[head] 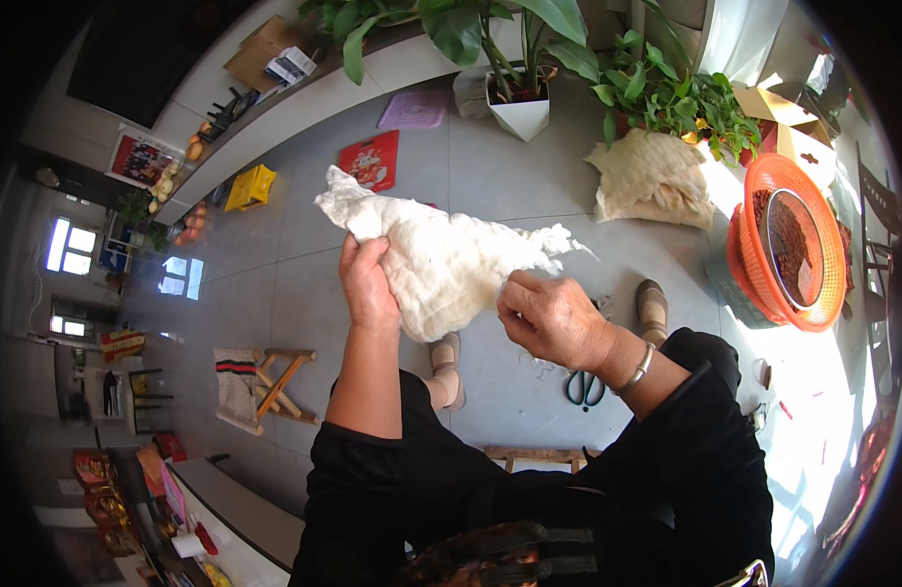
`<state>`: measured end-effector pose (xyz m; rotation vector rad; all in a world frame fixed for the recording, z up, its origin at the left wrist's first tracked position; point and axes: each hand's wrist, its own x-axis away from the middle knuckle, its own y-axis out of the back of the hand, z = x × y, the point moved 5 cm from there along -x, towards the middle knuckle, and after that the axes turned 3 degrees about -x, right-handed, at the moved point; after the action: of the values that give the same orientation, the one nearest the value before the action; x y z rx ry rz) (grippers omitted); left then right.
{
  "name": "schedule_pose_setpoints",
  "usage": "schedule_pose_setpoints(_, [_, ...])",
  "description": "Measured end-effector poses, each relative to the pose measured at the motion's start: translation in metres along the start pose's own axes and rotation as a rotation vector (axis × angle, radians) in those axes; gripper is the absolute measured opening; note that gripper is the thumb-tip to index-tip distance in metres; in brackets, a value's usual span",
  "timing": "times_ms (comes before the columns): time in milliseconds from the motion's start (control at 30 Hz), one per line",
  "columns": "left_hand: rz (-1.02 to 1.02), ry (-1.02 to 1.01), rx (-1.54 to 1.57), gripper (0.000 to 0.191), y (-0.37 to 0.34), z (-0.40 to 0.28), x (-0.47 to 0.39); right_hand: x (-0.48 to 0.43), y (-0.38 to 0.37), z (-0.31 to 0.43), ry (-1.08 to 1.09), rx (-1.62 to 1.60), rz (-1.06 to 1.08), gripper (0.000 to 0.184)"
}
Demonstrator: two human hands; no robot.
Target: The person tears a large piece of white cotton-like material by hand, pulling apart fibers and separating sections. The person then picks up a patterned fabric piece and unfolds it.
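Note:
A piece of white cotton wadding (443, 264) is held up in front of me, over the grey tiled floor. My left hand (368, 282) grips its left side, thumb on top and the other fingers hidden beneath. At the lower right edge, my right hand (553, 315) has its curled fingers pinched on the cotton. Wisps stick out from the piece's right end. Below my right hand, scissors with dark handles (585, 389) lie on the floor, their blades mostly hidden. Farther off to the right sits a folded pile of cream wadding (653, 180).
An orange plastic basket (832, 242) with a round sieve (796, 249) and reddish-brown contents stands at right. A folding stool (274, 389) is at left, a yellow stool (250, 188) beyond it. Potted plants (520, 114) stand ahead, near a red board (374, 158).

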<state>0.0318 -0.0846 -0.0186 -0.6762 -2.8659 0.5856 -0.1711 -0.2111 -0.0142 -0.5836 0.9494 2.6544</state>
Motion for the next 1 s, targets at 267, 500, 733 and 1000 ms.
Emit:
schedule_pose_setpoints(267, [-0.025,-0.022,-0.030,0.046,0.001,0.000,0.003,0.007,-0.002,-0.005,-0.147,-0.063,0.244,0.011])
schedule_pose_setpoints(500, [0.104,0.052,-0.027,0.040,-0.019,0.017,0.017,-0.013,0.006,-0.011,-0.291,-0.271,-0.156,0.008])
schedule_pose_setpoints(733, [0.147,0.097,-0.049,0.035,-0.030,0.041,0.025,-0.011,-0.003,-0.017,-0.276,-0.230,-0.182,0.008])
schedule_pose_setpoints(1000, [0.149,0.108,-0.010,0.037,-0.034,0.041,0.029,-0.013,-0.006,-0.017,-0.263,-0.132,-0.188,0.007])
